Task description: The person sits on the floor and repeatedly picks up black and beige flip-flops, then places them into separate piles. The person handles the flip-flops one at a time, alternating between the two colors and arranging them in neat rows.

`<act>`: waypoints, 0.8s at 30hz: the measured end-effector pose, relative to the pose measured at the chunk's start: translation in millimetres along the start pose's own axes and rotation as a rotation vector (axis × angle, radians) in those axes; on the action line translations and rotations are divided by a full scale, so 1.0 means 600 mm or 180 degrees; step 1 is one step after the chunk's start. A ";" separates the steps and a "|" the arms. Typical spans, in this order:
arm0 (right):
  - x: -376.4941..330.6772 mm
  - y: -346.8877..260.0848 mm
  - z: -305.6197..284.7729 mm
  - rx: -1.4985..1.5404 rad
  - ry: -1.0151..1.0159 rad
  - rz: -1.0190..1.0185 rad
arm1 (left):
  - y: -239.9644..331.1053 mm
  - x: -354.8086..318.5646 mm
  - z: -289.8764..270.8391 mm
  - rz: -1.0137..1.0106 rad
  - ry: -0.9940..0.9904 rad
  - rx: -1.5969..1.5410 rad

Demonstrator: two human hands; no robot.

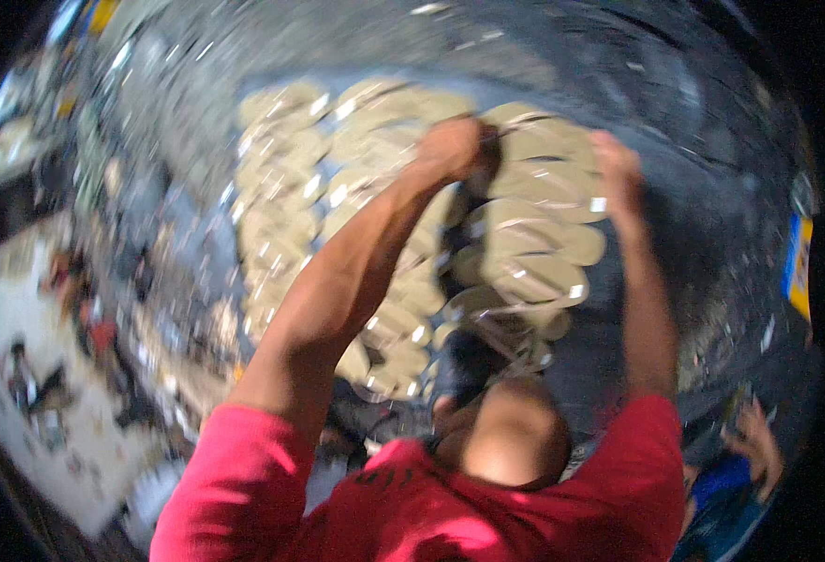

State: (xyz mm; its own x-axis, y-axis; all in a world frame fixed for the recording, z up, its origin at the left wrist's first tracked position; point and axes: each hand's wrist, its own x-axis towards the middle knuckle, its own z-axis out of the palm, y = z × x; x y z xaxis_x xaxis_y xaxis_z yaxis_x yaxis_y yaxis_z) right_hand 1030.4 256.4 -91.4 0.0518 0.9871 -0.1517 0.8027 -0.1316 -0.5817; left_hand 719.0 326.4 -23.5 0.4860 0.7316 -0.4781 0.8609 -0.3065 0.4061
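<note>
Beige flip-flops [539, 183] lie overlapped in a long column on the right, which stands higher than the ones beside it. At the left end of its far pairs, my left hand [455, 148] is closed, its fingertips lost in shadow. My right hand [618, 173] bears on the right ends of the same flip-flops, blurred by motion. The far part of the column is gripped between both hands. More beige flip-flops fill a middle column [380, 150] and a left column [281, 201]. Small white tags show on several of them.
A dark bluish surface [703, 225] lies beneath and around the columns. At the lower left is a pale area [85, 450] with scattered items. Another person's hand [757, 440] shows at the lower right, near a blue and yellow object [799, 262].
</note>
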 end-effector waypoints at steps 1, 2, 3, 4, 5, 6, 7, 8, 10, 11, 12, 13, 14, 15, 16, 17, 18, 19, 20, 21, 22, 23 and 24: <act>-0.006 0.010 -0.004 0.0731 -0.0006 -0.1119 | -0.011 -0.045 -0.004 0.0533 0.0761 -0.0964; -0.031 0.020 -0.002 0.0230 0.0100 -0.0484 | -0.031 -0.103 -0.009 0.0709 0.1256 -0.1068; -0.049 0.035 -0.005 -0.0092 -0.0067 -0.0433 | -0.060 -0.166 -0.013 0.0849 0.1599 -0.1320; -0.085 0.042 0.000 -0.0157 -0.0117 -0.0290 | -0.099 -0.243 -0.014 0.0318 0.2062 -0.1212; -0.121 0.051 0.005 -0.0358 -0.0145 -0.0002 | -0.131 -0.313 -0.004 -0.0128 0.2493 -0.1108; -0.165 0.046 0.018 -0.0169 0.0225 0.0073 | -0.163 -0.398 0.014 -0.0842 0.2802 -0.1043; -0.210 0.035 0.030 -0.0159 0.0391 0.0550 | -0.184 -0.468 0.042 -0.1754 0.3083 -0.1041; -0.242 0.014 0.039 -0.0037 0.0589 0.0940 | -0.184 -0.521 0.087 -0.2077 0.2842 -0.1204; -0.291 -0.058 0.053 -0.0118 0.1088 0.0513 | -0.174 -0.595 0.173 -0.2420 0.2293 -0.1337; -0.307 -0.110 0.056 -0.0130 0.1410 0.0498 | -0.165 -0.614 0.209 -0.2315 0.2004 -0.1264; -0.318 -0.166 0.051 -0.0275 0.1267 0.0231 | -0.175 -0.630 0.228 -0.2180 0.2157 -0.1497; -0.329 -0.227 0.039 -0.0522 0.1254 -0.0112 | -0.182 -0.644 0.239 -0.2002 0.2056 -0.1859; -0.342 -0.289 0.018 -0.0197 0.1167 -0.0111 | -0.190 -0.658 0.240 -0.2072 0.2043 -0.2798; -0.361 -0.349 -0.005 -0.0011 0.1077 -0.0423 | -0.199 -0.663 0.231 -0.2256 0.2028 -0.3372; -0.384 -0.409 -0.027 0.0264 0.0966 -0.0149 | -0.207 -0.676 0.213 -0.1875 0.2008 -0.4209; -0.404 -0.464 -0.048 0.0517 0.0900 -0.0053 | -0.217 -0.685 0.188 -0.1910 0.1833 -0.4994; -0.425 -0.516 -0.067 0.0766 0.0861 0.0030 | -0.203 -0.697 0.170 -0.1356 0.1636 -0.6286; -0.452 -0.561 -0.080 0.0702 0.0699 -0.0041 | -0.188 -0.705 0.150 -0.0724 0.0865 -0.6802; -0.488 -0.603 -0.094 0.0521 0.0517 -0.0205 | -0.168 -0.711 0.134 -0.0616 0.0362 -0.6984; -0.516 -0.641 -0.100 0.0978 0.0281 -0.0070 | -0.144 -0.718 0.119 -0.0209 -0.0183 -0.7238; -0.537 -0.671 -0.105 0.1386 -0.0050 0.0117 | -0.104 -0.722 0.114 -0.0212 -0.0135 -0.7240; -0.559 -0.698 -0.107 0.1680 -0.0269 0.0418 | -0.070 -0.735 0.110 -0.0153 -0.0529 -0.7246; -0.576 -0.719 -0.111 0.1934 -0.0507 0.0736 | -0.041 -0.751 0.105 -0.0025 -0.0862 -0.7279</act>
State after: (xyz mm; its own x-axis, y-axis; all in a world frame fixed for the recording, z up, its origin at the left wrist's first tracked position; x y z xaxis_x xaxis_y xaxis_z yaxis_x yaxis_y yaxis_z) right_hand 705.6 -22.0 265.2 0.0567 0.9078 -0.4157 0.3018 -0.4124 -0.8595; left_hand 488.5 -34.1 133.2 0.6543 0.5991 -0.4615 -0.5707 0.7916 0.2185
